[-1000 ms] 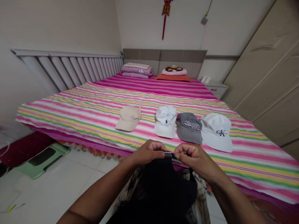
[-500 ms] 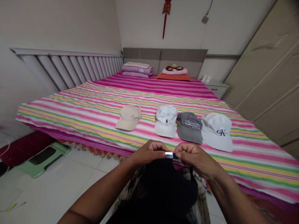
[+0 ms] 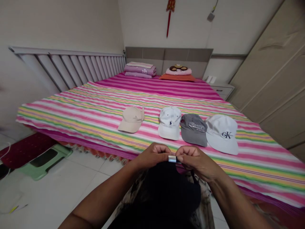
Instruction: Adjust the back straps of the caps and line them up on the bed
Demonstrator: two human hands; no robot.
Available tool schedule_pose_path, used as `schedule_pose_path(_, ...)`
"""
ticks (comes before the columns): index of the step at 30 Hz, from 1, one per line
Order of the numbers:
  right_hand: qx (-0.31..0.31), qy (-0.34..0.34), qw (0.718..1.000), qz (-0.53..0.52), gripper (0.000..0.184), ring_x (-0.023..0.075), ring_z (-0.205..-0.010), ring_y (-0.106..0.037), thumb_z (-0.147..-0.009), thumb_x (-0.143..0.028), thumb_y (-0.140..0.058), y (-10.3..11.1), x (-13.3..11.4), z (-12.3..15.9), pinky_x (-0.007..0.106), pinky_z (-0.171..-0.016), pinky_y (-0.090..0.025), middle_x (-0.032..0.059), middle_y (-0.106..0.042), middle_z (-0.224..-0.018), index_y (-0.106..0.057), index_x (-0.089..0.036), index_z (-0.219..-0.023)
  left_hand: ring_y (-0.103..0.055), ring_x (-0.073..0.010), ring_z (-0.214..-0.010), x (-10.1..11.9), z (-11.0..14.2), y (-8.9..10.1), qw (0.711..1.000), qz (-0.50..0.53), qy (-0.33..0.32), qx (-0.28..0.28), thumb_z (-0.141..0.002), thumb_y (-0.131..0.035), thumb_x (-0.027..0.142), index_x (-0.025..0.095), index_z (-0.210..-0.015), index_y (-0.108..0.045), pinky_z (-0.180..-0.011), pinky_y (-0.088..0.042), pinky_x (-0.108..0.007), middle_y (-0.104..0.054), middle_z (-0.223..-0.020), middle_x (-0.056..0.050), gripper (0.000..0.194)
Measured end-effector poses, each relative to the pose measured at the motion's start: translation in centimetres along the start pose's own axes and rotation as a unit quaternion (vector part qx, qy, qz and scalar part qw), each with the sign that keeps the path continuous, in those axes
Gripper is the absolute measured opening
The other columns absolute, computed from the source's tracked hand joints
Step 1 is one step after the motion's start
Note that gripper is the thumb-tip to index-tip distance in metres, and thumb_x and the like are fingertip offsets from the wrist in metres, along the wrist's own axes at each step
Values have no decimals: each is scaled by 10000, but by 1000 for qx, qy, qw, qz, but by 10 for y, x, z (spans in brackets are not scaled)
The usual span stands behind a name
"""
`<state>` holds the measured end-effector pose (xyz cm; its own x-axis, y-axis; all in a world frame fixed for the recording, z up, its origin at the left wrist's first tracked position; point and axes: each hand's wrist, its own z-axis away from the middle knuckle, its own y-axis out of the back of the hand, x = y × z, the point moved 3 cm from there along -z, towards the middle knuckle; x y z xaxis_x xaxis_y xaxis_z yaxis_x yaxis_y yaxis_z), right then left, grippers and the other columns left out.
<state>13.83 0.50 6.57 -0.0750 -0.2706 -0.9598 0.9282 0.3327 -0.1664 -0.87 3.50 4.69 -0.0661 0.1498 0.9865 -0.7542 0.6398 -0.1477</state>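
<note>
Close to my body hangs a black cap (image 3: pixel 166 190), its strap pulled taut between my two hands. A shiny metal buckle (image 3: pixel 172 158) sits on the strap. My left hand (image 3: pixel 153 156) pinches the strap at the buckle's left side, thumb against it. Just right of the buckle, my right hand (image 3: pixel 196 160) grips the strap between thumb and curled fingers. Beyond my hands, on the bed, lie a beige cap (image 3: pixel 132 119), a white cap (image 3: pixel 169 122), a grey cap (image 3: pixel 194 128) and another white cap (image 3: pixel 221 132) with dark letters.
A striped sheet (image 3: pixel 95 105) covers the bed. Folded purple bedding (image 3: pixel 140 70) and an orange pillow (image 3: pixel 177 77) lie by the headboard (image 3: pixel 147 54). A green stool (image 3: pixel 45 162) stands on the floor at left. The wardrobe (image 3: pixel 274 70) rises at right.
My right hand has come slightly nearer the buckle along the strap. Both hands keep their grip, and the caps on the bed stay where they were.
</note>
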Motion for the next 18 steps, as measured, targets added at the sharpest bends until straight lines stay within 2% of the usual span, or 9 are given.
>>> schedule_pose_path(7, 4, 20, 999, -43, 269, 30, -382, -212, -607, -344, -699, -6, 1, 0, 200, -387, -115, -87, -354, -430, -524, -141, -642, -370, -41, -487, 1, 0, -2, 1000, 10, -9, 19, -646, -655, 352, 104, -715, -598, -477, -252, -182, -506, -575, 24, 264)
schedule_pose_path(12, 5, 36, 995, -93, 214, 43, -378, -171, -696, -324, -613, -11, 0, 1, 201, -400, -130, -112, -291, -407, -454, -181, -687, -412, -48, -512, 1, -2, -1, 996, 76, -36, 13, -645, -667, 329, 129, -800, -555, -508, -272, -182, -534, -612, 20, 277)
schedule_pose_path(15, 12, 55, 992, -113, 161, 41, -385, -200, -673, -237, -600, -11, -1, 1, 206, -414, -146, -105, -331, -442, -454, -179, -708, -437, -56, -529, 0, -2, -1, 995, 95, -31, 14, -641, -670, 336, 131, -779, -543, -528, -290, -187, -547, -635, 10, 278)
schedule_pose_path(18, 22, 72, 992, -103, 190, 37, -390, -263, -646, -196, -623, -11, 0, 0, 205, -419, -163, -87, -403, -493, -447, -179, -714, -448, -62, -537, 0, -2, -1, 996, 81, -33, 21, -631, -676, 340, 124, -779, -545, -533, -296, -191, -539, -627, 10, 293)
